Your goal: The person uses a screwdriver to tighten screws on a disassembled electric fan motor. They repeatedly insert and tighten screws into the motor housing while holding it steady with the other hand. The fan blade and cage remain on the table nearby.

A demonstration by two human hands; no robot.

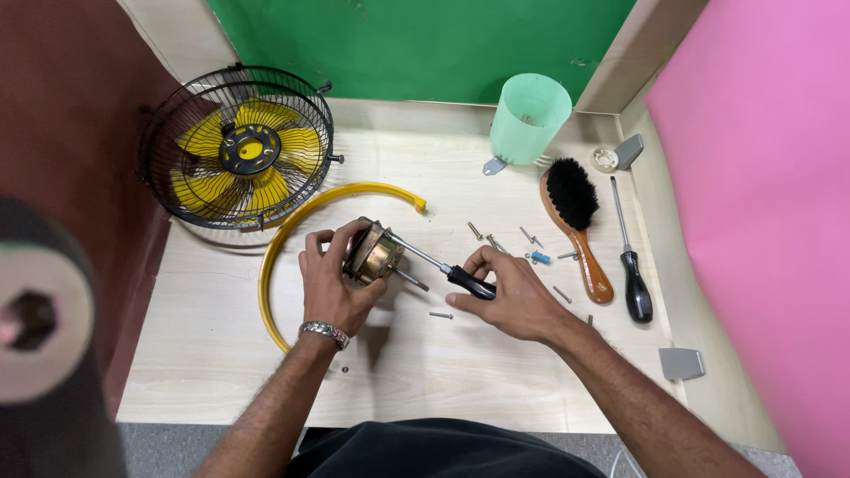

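Note:
My left hand [329,281] grips a small brass-coloured fan motor [375,253] and holds it tilted just above the wooden table [460,354]. My right hand [512,296] holds a black-handled screwdriver [467,281]. Its metal shaft reaches up and left to the top of the motor. A thin shaft sticks out of the motor toward the lower right. One loose screw [440,315] lies on the table just below the screwdriver handle. I wear a metal watch [324,332] on the left wrist.
A black wire fan cage with yellow blades [239,146] leans at the back left, with a yellow curved ring [274,257] below it. A pale green cup [529,118], a wooden brush [575,221], a second screwdriver [630,257], several scattered screws [496,241] and grey plastic pieces [681,363] lie to the right.

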